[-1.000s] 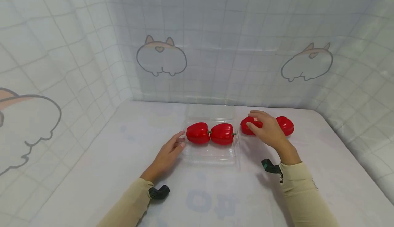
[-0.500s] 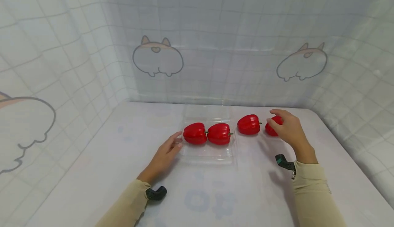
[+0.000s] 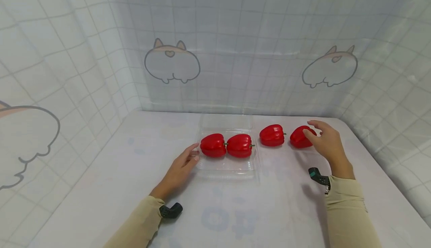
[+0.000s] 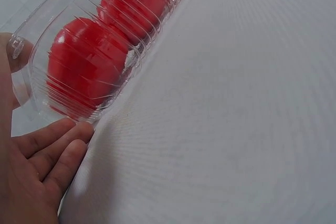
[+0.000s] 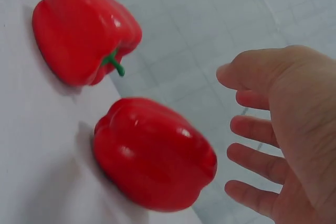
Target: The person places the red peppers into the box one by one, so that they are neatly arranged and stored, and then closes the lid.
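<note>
- Two peppers (image 3: 213,145) lie end to end in your clear tray (image 3: 225,170); its lid (image 3: 226,122) is folded back, close to the table's (image 3: 215,193) rear edge.
- Inner pepper (image 3: 272,135) and outer pepper (image 3: 300,137): on the table right of the tray, slightly apart; outer one well short of the right edge.
- Your left hand (image 3: 179,168): fingers spread, touching the tray's left end.
- Your right hand (image 3: 327,143): fingers apart, a gap beside the outer pepper.
- Versus 0.5 s ago: right hand shifted right, baring more outer pepper.
- Blue print (image 3: 229,220) in front: too faint to read.
</note>
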`<state>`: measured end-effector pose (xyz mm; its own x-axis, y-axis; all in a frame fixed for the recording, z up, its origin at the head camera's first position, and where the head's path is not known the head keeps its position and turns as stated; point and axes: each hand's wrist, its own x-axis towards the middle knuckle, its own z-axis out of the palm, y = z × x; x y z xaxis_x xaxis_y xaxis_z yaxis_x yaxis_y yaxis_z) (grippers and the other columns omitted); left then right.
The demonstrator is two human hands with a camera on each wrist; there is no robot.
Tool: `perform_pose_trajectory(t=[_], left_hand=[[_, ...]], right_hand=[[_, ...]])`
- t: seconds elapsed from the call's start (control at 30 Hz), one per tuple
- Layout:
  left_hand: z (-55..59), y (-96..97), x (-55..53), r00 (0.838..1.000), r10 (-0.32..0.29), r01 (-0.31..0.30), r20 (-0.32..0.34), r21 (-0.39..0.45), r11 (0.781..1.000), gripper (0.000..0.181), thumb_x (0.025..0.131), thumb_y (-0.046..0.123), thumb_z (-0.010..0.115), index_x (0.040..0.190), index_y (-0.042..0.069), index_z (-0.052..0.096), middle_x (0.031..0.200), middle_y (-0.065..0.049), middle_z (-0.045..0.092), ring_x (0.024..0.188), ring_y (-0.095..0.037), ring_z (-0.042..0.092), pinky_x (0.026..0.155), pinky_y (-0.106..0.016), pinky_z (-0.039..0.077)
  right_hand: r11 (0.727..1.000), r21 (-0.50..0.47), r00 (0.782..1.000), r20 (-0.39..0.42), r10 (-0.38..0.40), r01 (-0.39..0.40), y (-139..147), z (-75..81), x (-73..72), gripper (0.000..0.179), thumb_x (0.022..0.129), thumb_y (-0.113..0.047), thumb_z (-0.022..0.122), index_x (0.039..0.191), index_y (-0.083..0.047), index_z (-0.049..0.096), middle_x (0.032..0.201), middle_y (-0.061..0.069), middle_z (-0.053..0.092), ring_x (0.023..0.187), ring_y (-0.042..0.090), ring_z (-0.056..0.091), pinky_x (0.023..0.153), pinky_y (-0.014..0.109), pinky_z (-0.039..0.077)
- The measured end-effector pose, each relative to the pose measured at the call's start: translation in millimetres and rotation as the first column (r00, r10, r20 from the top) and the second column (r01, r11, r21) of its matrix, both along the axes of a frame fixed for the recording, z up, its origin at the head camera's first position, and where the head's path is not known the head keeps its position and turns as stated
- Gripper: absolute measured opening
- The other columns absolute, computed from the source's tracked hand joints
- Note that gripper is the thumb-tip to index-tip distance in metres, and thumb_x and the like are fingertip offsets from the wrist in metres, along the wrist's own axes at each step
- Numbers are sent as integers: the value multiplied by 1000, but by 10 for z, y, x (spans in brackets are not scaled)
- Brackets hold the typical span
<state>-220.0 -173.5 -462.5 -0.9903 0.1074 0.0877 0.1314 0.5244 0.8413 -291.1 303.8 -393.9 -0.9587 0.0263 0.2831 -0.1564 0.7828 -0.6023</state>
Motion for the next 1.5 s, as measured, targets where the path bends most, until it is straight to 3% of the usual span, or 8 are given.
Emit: perform_pose_trajectory(t=[0.23, 0.6, 1.03, 1.27, 1.5], left_hand=[[-9, 4, 7, 1000, 5, -5, 3, -2, 1000, 53, 103, 38, 54, 152, 42, 35, 139, 2, 55, 122, -20, 55, 102, -50, 47], [-1, 5, 2, 1000, -7, 7, 4, 12, 1000, 53, 103, 36, 54, 153, 39, 35, 140, 1, 55, 123, -21, 55, 103, -51, 47], [-9, -7, -11, 1000, -2, 2, 19, 7, 1000, 53, 103, 37, 54, 153, 42, 34, 140, 2, 54, 124, -20, 54, 104, -51, 46], [-8, -12, -25, 999, -33, 33, -30, 26, 999, 52, 105, 30, 53, 154, 33, 37, 138, -4, 56, 122, -23, 56, 104, -50, 46], [10, 0, -13, 999, -35, 35, -20, 25, 999, 53, 104, 30, 53, 154, 32, 36, 139, -4, 56, 122, -23, 56, 104, -50, 46]], right_hand=[[1000, -13, 998, 61, -14, 15, 78, -144, -71, 65, 98, -39, 61, 150, -4, 42, 148, 31, 39, 128, 53, 41, 92, 66, 48], [997, -70, 997, 60, -38, 42, 90, -355, -144, 78, 97, -47, 60, 156, -4, 31, 152, 30, 33, 133, 52, 35, 95, 67, 45], [994, -97, 993, 108, -47, 58, 78, -410, -145, 83, 96, -47, 62, 155, 0, 27, 149, 34, 32, 133, 53, 32, 96, 67, 45], [991, -123, 994, 107, -33, 46, 99, -460, -176, 85, 97, -48, 61, 156, 0, 25, 150, 34, 32, 134, 53, 32, 99, 67, 42], [989, -140, 991, 131, -35, 53, 97, -445, -158, 85, 96, -49, 61, 157, -1, 24, 151, 34, 30, 134, 54, 31, 99, 68, 41]])
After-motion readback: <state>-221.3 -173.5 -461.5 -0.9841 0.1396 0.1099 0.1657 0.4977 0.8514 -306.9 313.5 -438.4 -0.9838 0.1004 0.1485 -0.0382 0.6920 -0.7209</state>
